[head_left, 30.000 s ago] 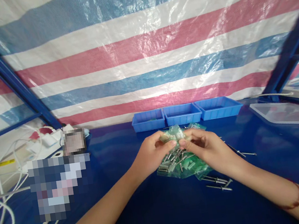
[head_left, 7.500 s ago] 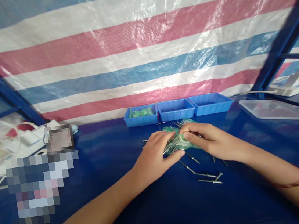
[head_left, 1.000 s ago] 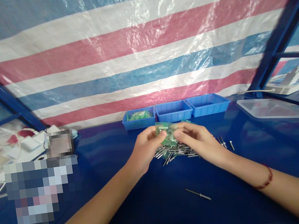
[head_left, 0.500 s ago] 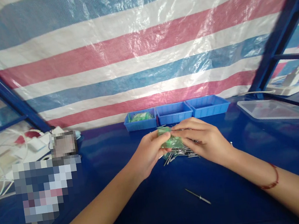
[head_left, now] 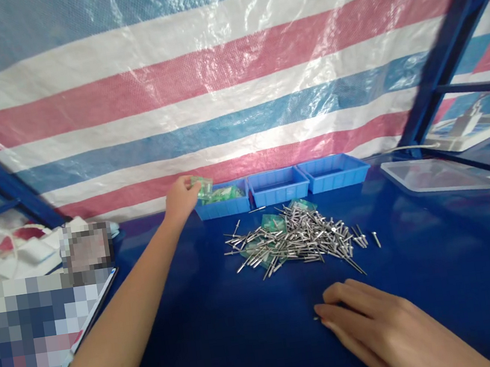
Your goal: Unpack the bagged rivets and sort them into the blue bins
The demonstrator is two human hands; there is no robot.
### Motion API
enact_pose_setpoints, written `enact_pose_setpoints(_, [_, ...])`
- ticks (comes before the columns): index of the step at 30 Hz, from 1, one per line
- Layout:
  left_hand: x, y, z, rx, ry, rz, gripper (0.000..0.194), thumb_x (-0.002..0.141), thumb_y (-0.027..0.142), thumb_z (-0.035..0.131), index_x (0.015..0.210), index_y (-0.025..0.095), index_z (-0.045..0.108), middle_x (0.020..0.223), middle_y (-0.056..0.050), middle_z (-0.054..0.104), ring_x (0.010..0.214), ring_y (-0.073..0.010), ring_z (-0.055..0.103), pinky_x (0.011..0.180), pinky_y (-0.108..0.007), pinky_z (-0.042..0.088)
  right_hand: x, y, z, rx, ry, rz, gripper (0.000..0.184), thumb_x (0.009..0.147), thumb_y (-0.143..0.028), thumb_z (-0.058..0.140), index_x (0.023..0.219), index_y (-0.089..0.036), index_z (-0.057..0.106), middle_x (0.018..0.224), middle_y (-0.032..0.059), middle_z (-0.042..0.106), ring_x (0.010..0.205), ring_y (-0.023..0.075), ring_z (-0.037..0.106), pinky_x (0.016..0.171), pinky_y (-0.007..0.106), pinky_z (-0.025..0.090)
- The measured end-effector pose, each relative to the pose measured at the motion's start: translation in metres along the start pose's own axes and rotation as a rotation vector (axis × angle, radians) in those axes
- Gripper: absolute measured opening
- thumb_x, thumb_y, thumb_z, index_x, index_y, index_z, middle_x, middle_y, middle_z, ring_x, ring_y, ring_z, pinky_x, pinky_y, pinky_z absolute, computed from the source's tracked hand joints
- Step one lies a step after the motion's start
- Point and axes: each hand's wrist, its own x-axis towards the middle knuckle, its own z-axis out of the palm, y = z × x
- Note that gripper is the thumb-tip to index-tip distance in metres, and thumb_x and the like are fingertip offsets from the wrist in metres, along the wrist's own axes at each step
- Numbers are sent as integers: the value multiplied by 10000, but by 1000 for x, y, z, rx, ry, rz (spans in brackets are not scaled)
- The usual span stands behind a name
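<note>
My left hand [head_left: 180, 201] pinches a small green plastic bag [head_left: 203, 187] over the left blue bin [head_left: 225, 210], where more green bags [head_left: 227, 194] lie. My right hand [head_left: 386, 324] is low on the blue table, its fingers closed over a single blind rivet [head_left: 316, 318]. Only a tip of that rivet shows; the rest is hidden under the fingers. Beyond my right hand spreads a heap of silver blind rivets [head_left: 300, 236], with several green bags [head_left: 273, 223] among them.
Two more blue bins, a middle one [head_left: 280, 193] and a right one [head_left: 338, 179], stand beside the left bin. A translucent lid [head_left: 435, 176] lies at right. Power strips and cables [head_left: 45, 251] and a blurred-out device [head_left: 42, 333] are at left.
The green bag has gone from between both hands to above the left bin, in my left hand. My right hand has come down towards me onto the lone rivet. The heap is now uncovered.
</note>
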Motion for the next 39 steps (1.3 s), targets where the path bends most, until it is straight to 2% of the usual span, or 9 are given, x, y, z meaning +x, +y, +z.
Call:
enact_pose_setpoints(5, [-4, 1, 5, 320, -46, 83, 388, 760, 328, 559, 1093, 149, 648, 1102, -152, 647, 1073, -331, 565, 900, -422, 423, 12, 2, 3, 19, -26, -47, 261, 894, -99, 403, 761, -180, 613, 728, 45, 618, 649, 159, 605, 577, 267, 500])
enact_pose_setpoints(10, [-11, 7, 10, 511, -126, 151, 428, 818, 463, 472, 1026, 160, 690, 1071, -155, 633, 1045, -345, 553, 862, -431, 437, 37, 7, 1, 86, -36, 30, 230, 909, -145, 417, 821, -171, 628, 763, 45, 619, 695, 177, 600, 630, 315, 495])
enact_pose_setpoints(15, [-25, 23, 12, 606, -88, 251, 424, 857, 386, 435, 1123, 112, 621, 1149, -184, 597, 1090, -351, 511, 876, -451, 415, 74, 35, -2, -39, -61, 152, 223, 898, -159, 433, 813, -154, 639, 765, 64, 622, 726, 191, 602, 642, 315, 446])
enact_pose_setpoints(22, [-32, 31, 14, 638, -173, 340, 490, 912, 371, 315, 866, 100, 720, 959, -179, 688, 972, -331, 581, 838, -446, 415, 115, 74, 3, -89, -147, 215, 266, 851, -176, 438, 747, -148, 681, 768, 103, 650, 720, 214, 601, 643, 328, 378])
enact_pose_setpoints(27, [-39, 23, 12, 586, -175, 401, 405, 919, 361, 356, 1048, 160, 682, 1104, -124, 643, 1053, -266, 546, 935, -388, 379, 147, 84, 21, -32, -138, 210, 208, 793, -241, 514, 737, -148, 692, 765, 132, 644, 727, 242, 593, 636, 349, 375])
enact_pose_setpoints(30, [-42, 16, 9, 544, -146, 415, 389, 932, 313, 343, 1176, 174, 613, 1165, -116, 601, 1080, -251, 532, 958, -382, 372, 160, 88, 36, 43, -154, 224, 94, 683, -163, 586, 612, -172, 647, 639, 88, 616, 632, 209, 574, 584, 326, 368])
enact_pose_setpoints(33, [-49, 13, 2, 486, -131, 455, 356, 928, 302, 375, 1161, 177, 612, 1174, -97, 593, 1110, -234, 519, 992, -361, 356, 164, 89, 40, 146, -139, 224, 138, 635, -76, 549, 558, -186, 579, 588, 44, 597, 569, 166, 543, 559, 305, 367])
enact_pose_setpoints(36, [-66, 16, -4, 234, -101, 496, 280, 903, 260, 432, 1074, 172, 635, 1130, -82, 614, 1097, -210, 533, 1004, -343, 358, 162, 87, 32, 262, -71, 221, 129, 699, -96, 492, 628, -187, 550, 611, 23, 595, 560, 141, 528, 564, 296, 389])
enact_pose_setpoints(39, [-92, 26, -6, -96, -133, 397, 269, 887, 291, 467, 1091, 184, 605, 1117, -75, 627, 1031, -201, 573, 900, -331, 439, 157, 81, 18, 348, 59, 230, 113, 813, -195, 428, 757, -186, 526, 713, 31, 599, 637, 136, 541, 615, 298, 423])
